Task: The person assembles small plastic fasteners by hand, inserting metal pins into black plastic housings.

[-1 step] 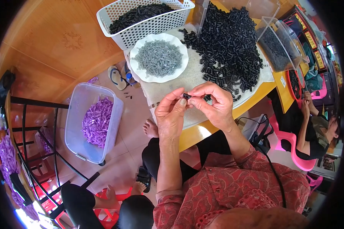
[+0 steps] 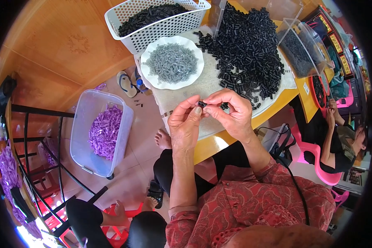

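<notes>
Both hands meet over the near edge of the table. My left hand pinches a small black plastic piece between thumb and fingers. From the other side, my right hand grips the same piece with thumb and forefinger. Fingertips cover much of it, so its exact shape is hidden. Just beyond my right hand spreads a large heap of short black plastic pieces on a pale cloth. Farther left on that cloth stands a white scalloped dish holding many small clear-grey parts.
A white perforated basket of black parts stands at the back. Clear boxes are at the back right. Left on the floor is a translucent tub with purple pieces. A black metal frame stands left; another person sits right.
</notes>
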The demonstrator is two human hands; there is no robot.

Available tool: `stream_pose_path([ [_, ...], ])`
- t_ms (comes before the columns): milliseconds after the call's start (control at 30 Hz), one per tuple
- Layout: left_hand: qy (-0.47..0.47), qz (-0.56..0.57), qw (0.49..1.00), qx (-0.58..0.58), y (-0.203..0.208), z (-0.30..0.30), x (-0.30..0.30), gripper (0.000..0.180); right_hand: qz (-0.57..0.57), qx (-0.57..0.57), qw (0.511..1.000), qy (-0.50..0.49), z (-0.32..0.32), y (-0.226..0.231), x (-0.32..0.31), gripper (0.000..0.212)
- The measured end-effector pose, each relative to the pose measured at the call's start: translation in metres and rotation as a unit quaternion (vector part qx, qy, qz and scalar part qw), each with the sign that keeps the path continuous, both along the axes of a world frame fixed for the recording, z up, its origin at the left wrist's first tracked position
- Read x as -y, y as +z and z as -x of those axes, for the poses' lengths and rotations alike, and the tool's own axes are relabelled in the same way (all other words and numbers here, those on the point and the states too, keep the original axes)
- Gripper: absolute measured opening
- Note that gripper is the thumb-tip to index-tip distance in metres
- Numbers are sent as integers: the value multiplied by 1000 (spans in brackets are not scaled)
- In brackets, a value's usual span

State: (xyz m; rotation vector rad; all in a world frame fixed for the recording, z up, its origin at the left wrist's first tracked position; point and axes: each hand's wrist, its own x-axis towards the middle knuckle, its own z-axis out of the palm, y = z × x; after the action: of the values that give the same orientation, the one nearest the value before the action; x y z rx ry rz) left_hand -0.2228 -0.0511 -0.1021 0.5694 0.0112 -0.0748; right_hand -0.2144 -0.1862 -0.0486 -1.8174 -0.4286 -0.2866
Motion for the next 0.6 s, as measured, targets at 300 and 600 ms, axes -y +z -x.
stream_pose_path([
  [300,-2,-12,999,30,-2,1,1,22,-31,33,998,-33,-1,-6,-3,16],
  [600,29,-167,982,81,2,0,2,20,62,84,993,-51,-2,-2,-3,20],
])
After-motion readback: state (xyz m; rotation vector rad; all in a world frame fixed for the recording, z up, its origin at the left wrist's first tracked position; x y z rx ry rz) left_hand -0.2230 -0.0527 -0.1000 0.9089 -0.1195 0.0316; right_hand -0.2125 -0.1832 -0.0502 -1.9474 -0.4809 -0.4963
